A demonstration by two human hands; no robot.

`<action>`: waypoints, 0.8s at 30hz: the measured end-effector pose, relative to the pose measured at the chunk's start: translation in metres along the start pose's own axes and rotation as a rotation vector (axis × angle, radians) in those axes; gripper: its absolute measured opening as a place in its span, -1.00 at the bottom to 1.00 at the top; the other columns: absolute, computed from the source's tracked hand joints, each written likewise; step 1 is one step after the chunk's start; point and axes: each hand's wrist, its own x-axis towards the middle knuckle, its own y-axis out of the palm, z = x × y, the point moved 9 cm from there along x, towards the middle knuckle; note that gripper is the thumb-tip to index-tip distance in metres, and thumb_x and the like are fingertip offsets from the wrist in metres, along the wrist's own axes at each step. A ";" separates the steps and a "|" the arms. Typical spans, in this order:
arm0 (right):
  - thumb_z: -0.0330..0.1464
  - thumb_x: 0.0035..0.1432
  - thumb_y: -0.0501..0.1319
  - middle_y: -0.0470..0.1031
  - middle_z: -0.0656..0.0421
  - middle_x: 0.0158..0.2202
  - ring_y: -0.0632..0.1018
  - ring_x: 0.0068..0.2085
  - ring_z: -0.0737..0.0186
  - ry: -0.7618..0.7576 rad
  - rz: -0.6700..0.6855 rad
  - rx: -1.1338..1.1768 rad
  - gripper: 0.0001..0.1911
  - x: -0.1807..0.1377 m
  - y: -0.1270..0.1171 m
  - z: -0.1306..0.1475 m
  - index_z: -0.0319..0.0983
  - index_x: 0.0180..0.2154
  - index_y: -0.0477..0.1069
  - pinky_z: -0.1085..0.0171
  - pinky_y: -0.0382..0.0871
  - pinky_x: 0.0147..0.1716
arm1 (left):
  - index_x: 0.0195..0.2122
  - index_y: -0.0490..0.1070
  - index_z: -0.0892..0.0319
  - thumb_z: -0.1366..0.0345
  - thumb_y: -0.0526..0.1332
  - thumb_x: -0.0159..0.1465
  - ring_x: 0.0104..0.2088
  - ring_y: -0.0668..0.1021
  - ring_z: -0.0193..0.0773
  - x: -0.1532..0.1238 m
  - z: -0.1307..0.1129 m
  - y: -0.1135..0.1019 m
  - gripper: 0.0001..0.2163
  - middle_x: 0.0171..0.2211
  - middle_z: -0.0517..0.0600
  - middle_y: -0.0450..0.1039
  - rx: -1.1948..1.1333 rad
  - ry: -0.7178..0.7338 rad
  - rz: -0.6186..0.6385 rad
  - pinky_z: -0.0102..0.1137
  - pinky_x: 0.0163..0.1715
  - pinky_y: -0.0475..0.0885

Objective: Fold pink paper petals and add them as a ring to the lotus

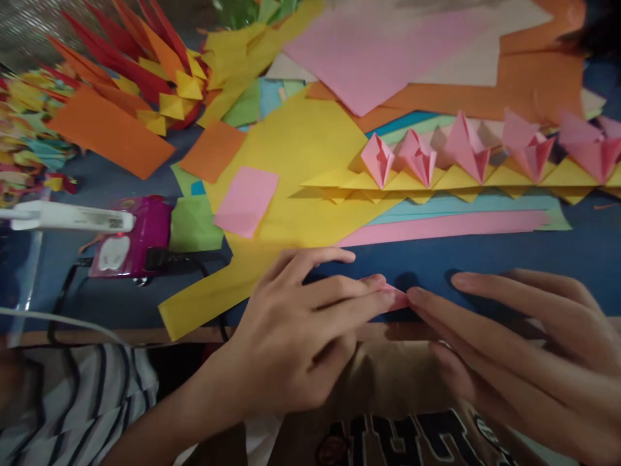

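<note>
A small folded piece of pink paper (pixel 395 296) lies at the near edge of the blue tabletop, mostly hidden under fingers. My left hand (pixel 303 323) holds it down, index and middle fingertips pressed on it. My right hand (pixel 524 349) has its fingers stretched out, and one fingertip touches the paper's right-hand point. Beyond my hands, several folded pink paper pieces (pixel 420 158) stand in a row on a zigzag yellow paper strip (pixel 456 181).
Large yellow paper (pixel 295 149), a pink sheet (pixel 373 52) and orange cards (pixel 111 133) spread across the back. A purple power adapter (pixel 140 243) with a white plug and cables sits at left. Paper scraps (pixel 33 129) pile up far left. Another person's striped clothing (pixel 82 395) shows lower left.
</note>
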 end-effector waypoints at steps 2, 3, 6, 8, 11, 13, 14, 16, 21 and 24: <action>-0.45 0.29 0.43 0.76 0.20 -0.02 0.58 0.07 -0.06 -0.092 -0.003 -0.036 -0.78 0.012 0.001 0.009 -0.25 -0.02 0.63 -0.04 0.45 0.01 | 0.21 0.55 0.05 0.49 0.19 0.48 0.25 0.53 -0.26 0.002 0.007 -0.004 -0.65 0.14 -0.18 0.66 -0.120 -0.076 -0.082 -0.25 0.31 0.39; -0.47 0.31 0.40 0.74 0.16 -0.01 0.57 0.08 -0.07 -0.081 -0.009 -0.033 -0.81 0.017 0.001 0.009 -0.27 -0.03 0.62 -0.03 0.45 0.00 | 0.19 0.55 0.08 0.48 0.18 0.51 0.22 0.55 -0.30 0.002 0.009 -0.006 -0.68 0.14 -0.14 0.66 -0.138 -0.112 -0.128 -0.28 0.30 0.41; -0.47 0.36 0.37 0.68 0.15 0.02 0.55 0.10 -0.03 0.032 -0.039 0.031 -0.91 0.027 0.002 0.001 -0.19 -0.13 0.60 -0.01 0.46 0.05 | 0.18 0.56 0.09 0.31 0.21 0.55 0.19 0.55 -0.22 0.004 0.007 -0.003 -0.75 0.19 -0.05 0.59 -0.019 -0.177 -0.199 -0.20 0.24 0.43; -0.47 0.37 0.35 0.64 0.14 0.04 0.53 0.10 0.00 0.055 -0.044 0.058 -0.92 0.029 0.006 0.000 -0.17 -0.19 0.55 0.01 0.45 0.09 | 0.13 0.58 0.07 0.23 0.20 0.56 0.15 0.52 -0.14 0.007 0.001 0.003 -0.78 0.17 -0.05 0.58 0.077 -0.182 -0.195 -0.14 0.17 0.44; -0.46 0.39 0.33 0.60 0.12 0.08 0.53 0.09 0.06 0.072 -0.027 0.089 -0.91 0.030 0.015 -0.001 -0.16 -0.13 0.49 0.05 0.46 0.06 | -0.01 0.56 0.11 0.28 0.19 0.56 0.08 0.52 -0.16 0.011 -0.004 0.008 -0.85 0.04 -0.08 0.60 0.066 -0.197 -0.172 -0.17 0.11 0.44; -0.43 0.42 0.31 0.61 0.13 0.07 0.55 0.06 0.10 0.088 -0.016 0.118 -0.84 0.031 0.019 -0.002 -0.13 -0.01 0.46 0.09 0.49 0.02 | -0.10 0.51 0.14 0.35 0.28 0.50 0.03 0.53 -0.18 0.012 -0.003 0.008 -0.97 -0.04 -0.08 0.60 0.002 -0.235 -0.135 -0.20 0.08 0.45; -0.41 0.43 0.29 0.62 0.15 0.04 0.57 0.04 0.12 0.098 -0.008 0.139 -0.80 0.031 0.021 -0.002 -0.11 0.05 0.44 0.11 0.51 0.00 | -0.13 0.49 0.15 0.39 0.31 0.46 0.01 0.54 -0.19 0.011 -0.003 0.007 -0.97 -0.08 -0.08 0.60 -0.026 -0.253 -0.116 -0.22 0.06 0.46; -0.41 0.46 0.24 0.65 0.19 -0.03 0.63 -0.05 0.19 0.118 0.004 0.213 -0.74 0.033 0.022 -0.003 -0.05 0.11 0.42 0.20 0.56 -0.09 | -0.19 0.46 0.14 0.42 0.32 0.45 -0.05 0.57 -0.20 0.010 -0.004 0.002 -0.92 -0.14 -0.10 0.60 -0.059 -0.265 -0.087 -0.23 0.02 0.49; -0.35 0.44 0.28 0.70 0.25 -0.16 0.71 -0.25 0.27 0.218 -0.108 0.421 -0.78 0.046 0.009 -0.011 -0.02 0.08 0.47 0.33 0.61 -0.27 | 0.06 0.47 0.01 0.24 0.31 0.49 0.04 0.63 -0.15 0.002 -0.010 -0.031 -0.85 0.01 -0.04 0.62 -0.138 -0.200 -0.341 -0.15 0.08 0.56; -0.28 0.40 0.35 0.69 0.20 -0.22 0.71 -0.28 0.22 0.310 -0.280 0.551 -0.76 0.056 0.001 -0.013 -0.06 0.05 0.44 0.30 0.65 -0.28 | 0.27 0.28 0.01 0.14 0.44 0.38 0.10 0.67 -0.13 -0.001 0.002 -0.040 -0.48 0.12 0.11 0.57 -0.479 -0.225 -0.530 -0.26 -0.01 0.67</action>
